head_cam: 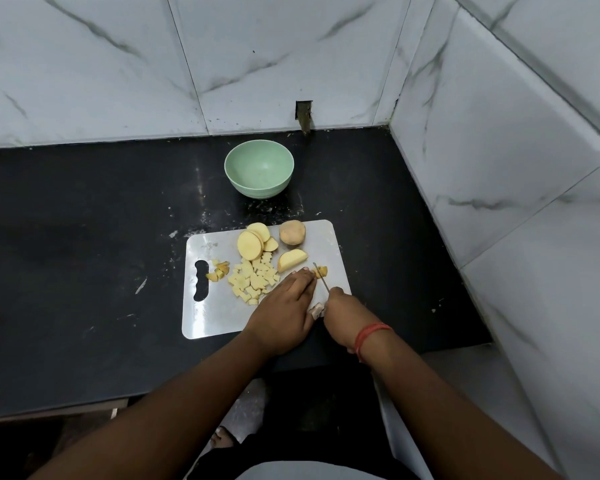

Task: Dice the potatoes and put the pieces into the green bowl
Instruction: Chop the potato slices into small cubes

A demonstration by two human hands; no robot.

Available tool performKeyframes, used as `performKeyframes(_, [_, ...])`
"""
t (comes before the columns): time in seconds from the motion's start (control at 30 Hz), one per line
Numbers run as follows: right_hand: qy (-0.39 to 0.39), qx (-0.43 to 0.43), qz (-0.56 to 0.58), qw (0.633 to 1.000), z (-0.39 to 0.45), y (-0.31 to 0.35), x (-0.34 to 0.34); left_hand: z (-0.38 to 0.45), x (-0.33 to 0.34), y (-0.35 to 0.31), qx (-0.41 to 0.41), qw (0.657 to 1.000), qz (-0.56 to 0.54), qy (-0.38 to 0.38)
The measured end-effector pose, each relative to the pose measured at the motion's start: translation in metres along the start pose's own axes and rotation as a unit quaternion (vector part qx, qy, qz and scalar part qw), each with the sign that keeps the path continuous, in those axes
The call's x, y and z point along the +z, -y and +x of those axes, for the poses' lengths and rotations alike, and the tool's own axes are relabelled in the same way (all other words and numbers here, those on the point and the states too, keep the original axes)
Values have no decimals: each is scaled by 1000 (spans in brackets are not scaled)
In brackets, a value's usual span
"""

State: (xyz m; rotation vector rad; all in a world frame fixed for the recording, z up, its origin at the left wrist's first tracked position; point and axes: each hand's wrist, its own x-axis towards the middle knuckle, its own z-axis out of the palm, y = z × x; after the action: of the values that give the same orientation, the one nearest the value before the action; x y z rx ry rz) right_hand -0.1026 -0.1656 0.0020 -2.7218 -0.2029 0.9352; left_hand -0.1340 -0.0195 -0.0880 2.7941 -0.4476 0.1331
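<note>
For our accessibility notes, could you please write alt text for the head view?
A person's right hand slices potato with a knife while the left hand steadies it on a cutting board. Diced pieces lie beside; the green bowl is empty.

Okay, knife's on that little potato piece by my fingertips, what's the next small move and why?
Probably press the knife down through the small potato piece that your left hand steadies on the cutting board. The blade, held in your right hand, already sits across it, and the green bowl looks empty, so dicing comes before any transfer.
</note>
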Motion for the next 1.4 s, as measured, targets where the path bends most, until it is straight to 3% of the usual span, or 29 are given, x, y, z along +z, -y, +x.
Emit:
performKeyframes(0.27, [9,-1,12,1000,-13,-28,25,-1,2,-1,2,1000,14,-14])
performKeyframes(0.47, [-46,-26,24,998,-16,-28,15,-7,-2,-2,14,999,20,-36])
performKeyframes(0.87, [6,-2,0,1000,3,2,9,-5,1,2,-9,1000,-11,-18])
performKeyframes(1.07, [6,-15,-22,1000,-11,-19,27,-4,2,1,-18,1000,-12,-9])
performKeyframes(1.27, [-50,-35,31,998,-17,-25,24,-10,2,-1,-31,999,3,-17])
performKeyframes(1.4, [-41,-36,14,998,-8,-11,18,-11,-1,-4,-40,999,-5,-27])
